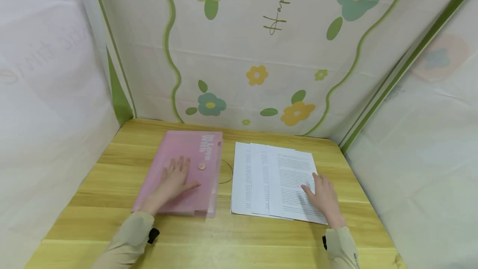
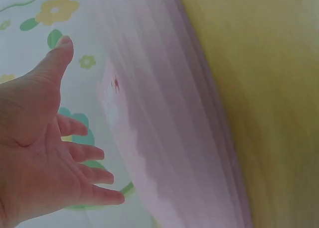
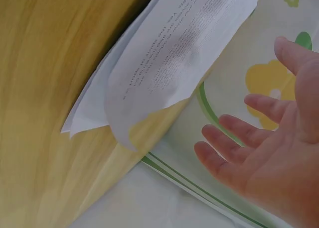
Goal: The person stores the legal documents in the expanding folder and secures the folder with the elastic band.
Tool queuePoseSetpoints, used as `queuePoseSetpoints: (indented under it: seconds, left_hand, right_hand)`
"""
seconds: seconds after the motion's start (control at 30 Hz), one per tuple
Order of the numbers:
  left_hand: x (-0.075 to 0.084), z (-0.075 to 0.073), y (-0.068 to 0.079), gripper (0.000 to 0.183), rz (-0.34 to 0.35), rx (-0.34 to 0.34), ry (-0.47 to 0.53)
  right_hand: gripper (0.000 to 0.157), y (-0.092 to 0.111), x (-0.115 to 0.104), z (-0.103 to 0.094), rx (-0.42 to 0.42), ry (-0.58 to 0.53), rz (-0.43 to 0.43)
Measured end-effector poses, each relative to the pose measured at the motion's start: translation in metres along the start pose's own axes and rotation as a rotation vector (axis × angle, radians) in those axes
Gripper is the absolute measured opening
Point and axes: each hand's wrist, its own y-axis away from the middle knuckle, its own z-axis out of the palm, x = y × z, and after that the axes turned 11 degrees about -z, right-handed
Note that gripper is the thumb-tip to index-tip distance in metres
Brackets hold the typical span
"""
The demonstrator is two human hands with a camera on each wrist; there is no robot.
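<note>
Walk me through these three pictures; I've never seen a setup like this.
There is no machine here, only a person's bare left hand and right hand. One picture comes from a camera worn on the head, looking forward and down; the other two come from cameras on the wrists, each watching its own hand. On the wood-grained table lie a pink folder and, to its right, overlapping printed sheets. The left hand is above the folder, the right near the sheets' right edge. Neither holds anything.

I see a narrow lane between the pink folder (image 1: pixel 179 146) and papers (image 1: pixel 276 182), a thin cord (image 1: pixel 232 172) looping into it. Wider room lies on the near desk (image 1: pixel 231 244) between the sleeves (image 1: pixel 130 235); fabric walls (image 1: pixel 231 45) bound back and sides.
</note>
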Motion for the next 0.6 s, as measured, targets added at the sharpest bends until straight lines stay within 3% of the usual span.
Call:
queuePoseSetpoints:
  seconds: [0.33, 0.6]
  left_hand:
    - [0.011, 0.011, 0.007, 0.102, -0.006, 0.001, 0.025]
    - [0.020, 0.021, 0.010, 0.101, 0.007, -0.001, -0.011]
  right_hand:
    - [0.070, 0.001, 0.008, 0.000, -0.056, -0.015, 0.061]
    - [0.072, 0.002, 0.013, 0.003, -0.121, -0.018, 0.116]
